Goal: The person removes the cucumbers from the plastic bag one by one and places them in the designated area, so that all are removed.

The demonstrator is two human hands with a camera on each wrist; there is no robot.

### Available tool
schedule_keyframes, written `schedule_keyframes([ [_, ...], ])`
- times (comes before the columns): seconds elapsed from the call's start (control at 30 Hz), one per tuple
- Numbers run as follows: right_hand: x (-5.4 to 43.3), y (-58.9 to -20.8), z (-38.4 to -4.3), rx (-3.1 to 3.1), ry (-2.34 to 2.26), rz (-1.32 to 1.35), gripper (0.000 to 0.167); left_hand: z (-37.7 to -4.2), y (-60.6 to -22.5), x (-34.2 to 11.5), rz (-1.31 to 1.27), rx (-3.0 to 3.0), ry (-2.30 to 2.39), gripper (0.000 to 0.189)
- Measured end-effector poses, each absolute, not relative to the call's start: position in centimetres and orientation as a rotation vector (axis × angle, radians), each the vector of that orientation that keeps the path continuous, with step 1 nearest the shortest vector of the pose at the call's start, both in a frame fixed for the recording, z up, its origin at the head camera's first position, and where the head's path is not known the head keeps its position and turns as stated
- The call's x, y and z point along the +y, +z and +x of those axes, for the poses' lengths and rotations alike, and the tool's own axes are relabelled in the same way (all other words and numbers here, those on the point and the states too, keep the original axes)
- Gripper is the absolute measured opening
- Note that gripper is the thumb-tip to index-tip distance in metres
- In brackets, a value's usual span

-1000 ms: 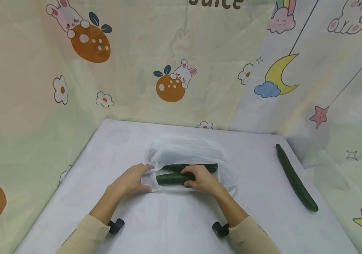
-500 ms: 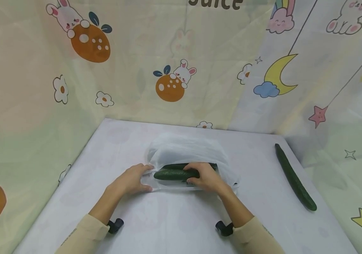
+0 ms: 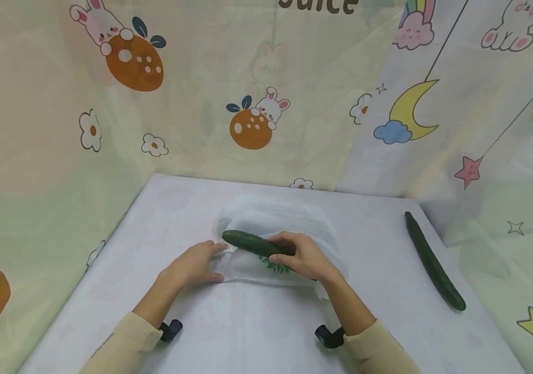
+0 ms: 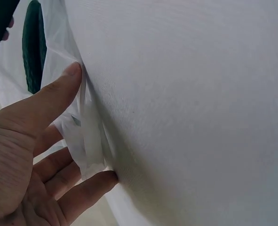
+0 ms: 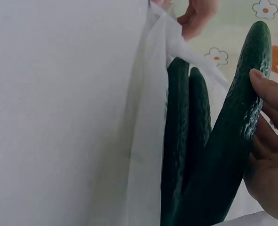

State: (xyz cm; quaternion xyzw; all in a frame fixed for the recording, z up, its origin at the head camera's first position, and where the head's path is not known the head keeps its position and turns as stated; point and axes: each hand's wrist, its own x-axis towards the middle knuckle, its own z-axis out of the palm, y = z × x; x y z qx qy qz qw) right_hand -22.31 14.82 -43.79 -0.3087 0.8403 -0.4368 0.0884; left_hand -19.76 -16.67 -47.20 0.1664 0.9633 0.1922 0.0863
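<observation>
tbl [image 3: 247, 332]: cuke [image 3: 248, 243] juts from r hand [image 3: 311, 257]

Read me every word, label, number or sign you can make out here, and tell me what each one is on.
"Juice": brown lettering on the patterned backdrop, its top cut off by the head view's upper edge.
Too small to read: dark markings on the left sleeve and on the right sleeve.
No legible wording: the green leafy print on the white bag.
No numbers or brand names are readable.
</observation>
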Motion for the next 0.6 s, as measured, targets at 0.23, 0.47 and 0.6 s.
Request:
schedule_keyframes([
  [0.23, 14.4, -42.8, -22.0, 2.374, -1.446, -0.882, 0.041, -20.1, -47.0, -16.4, 0.483, 2.867, 0.558, 0.077],
  [0.47, 14.2, -41.8, -21.6, 2.277, -1.547, -0.785, 0.043, -20.7, -47.3, -16.3, 0.508, 2.866, 0.504, 0.075],
  [0.6, 14.4, -41.0, -21.5, 2.241, -1.6, -0.774, 0.041, -20.5, -47.5, -16.1, 0.524, 2.869, 0.489, 0.071],
])
